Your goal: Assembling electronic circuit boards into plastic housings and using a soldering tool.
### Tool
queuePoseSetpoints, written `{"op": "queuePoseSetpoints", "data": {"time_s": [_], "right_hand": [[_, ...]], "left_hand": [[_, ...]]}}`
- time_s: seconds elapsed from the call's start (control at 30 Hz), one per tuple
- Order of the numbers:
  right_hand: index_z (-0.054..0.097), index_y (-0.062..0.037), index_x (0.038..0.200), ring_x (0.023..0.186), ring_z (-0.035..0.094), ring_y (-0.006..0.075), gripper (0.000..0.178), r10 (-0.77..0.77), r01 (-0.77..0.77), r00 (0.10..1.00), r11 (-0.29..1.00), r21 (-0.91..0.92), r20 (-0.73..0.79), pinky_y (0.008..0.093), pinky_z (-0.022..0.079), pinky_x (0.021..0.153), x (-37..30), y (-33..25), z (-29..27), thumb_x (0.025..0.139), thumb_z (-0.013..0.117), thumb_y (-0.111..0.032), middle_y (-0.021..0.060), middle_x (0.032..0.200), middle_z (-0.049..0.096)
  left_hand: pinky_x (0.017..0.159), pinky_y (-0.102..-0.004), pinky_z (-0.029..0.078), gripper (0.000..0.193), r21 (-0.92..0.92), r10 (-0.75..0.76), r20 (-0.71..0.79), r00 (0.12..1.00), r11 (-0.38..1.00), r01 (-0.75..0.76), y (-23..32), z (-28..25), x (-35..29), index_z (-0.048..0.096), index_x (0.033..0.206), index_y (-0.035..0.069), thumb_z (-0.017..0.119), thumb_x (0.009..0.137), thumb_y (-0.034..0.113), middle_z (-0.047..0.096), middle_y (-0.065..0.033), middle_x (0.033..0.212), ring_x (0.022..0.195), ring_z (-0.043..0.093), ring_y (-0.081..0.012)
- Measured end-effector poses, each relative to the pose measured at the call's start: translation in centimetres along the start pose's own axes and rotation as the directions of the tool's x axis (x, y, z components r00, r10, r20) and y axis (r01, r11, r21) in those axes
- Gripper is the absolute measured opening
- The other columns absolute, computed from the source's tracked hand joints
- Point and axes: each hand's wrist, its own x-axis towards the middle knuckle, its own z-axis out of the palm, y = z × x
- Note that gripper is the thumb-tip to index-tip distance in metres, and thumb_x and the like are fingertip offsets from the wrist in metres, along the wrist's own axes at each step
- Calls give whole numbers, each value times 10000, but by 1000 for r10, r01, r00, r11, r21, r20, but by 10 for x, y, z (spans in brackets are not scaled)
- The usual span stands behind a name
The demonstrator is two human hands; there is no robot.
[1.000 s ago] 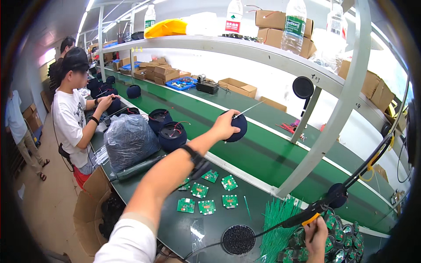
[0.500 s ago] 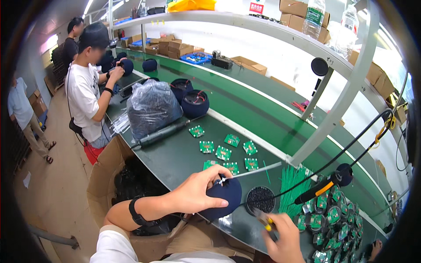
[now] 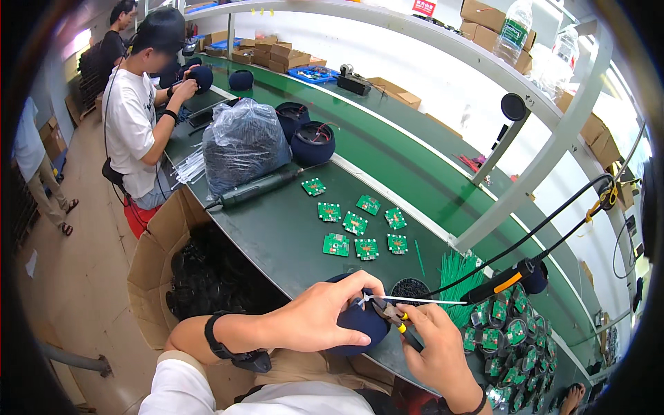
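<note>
Just to the near left of the round dish (image 3: 409, 287) of small black pieces, a navy ball (image 3: 363, 325) sits at the bench's near edge. The left hand (image 3: 321, 311) grips it, thumb across the front and fingers curled over the top. From the ball's top a white tie (image 3: 436, 301) runs rightward, passing the dish's near side. The right hand (image 3: 436, 346) is closed around the handles of yellow-and-black cutters (image 3: 393, 315), whose tips are at the tie's ball end; whether they touch it, I cannot tell.

Beyond the dish and to its left, eight green circuit boards (image 3: 355, 223) lie on the dark bench (image 3: 277, 228). Right of the dish are a bundle of green strips (image 3: 453, 277) and, farther right, a heap of round board assemblies (image 3: 515, 339). Well left of the dish, past the boards, stands a plastic bag (image 3: 245, 149), two open navy shells (image 3: 312, 145) beside it. Farther off that way, a co-worker (image 3: 131, 124) holds another navy ball (image 3: 201, 79).
</note>
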Motion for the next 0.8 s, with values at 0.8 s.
{"op": "queuePoseSetpoints", "data": {"time_s": [0.8], "right_hand": [[643, -36, 1251, 870, 664, 345, 533, -28, 29, 999, 999, 31, -34, 419, 539, 734, 2, 3, 6, 732, 757, 6, 147, 992, 654]], "left_hand": [[714, -353, 475, 439, -28, 40, 10, 999, 999, -39, -4, 4, 5, 507, 1229, 106, 767, 885, 191, 585, -59, 781, 751, 588, -196]]}}
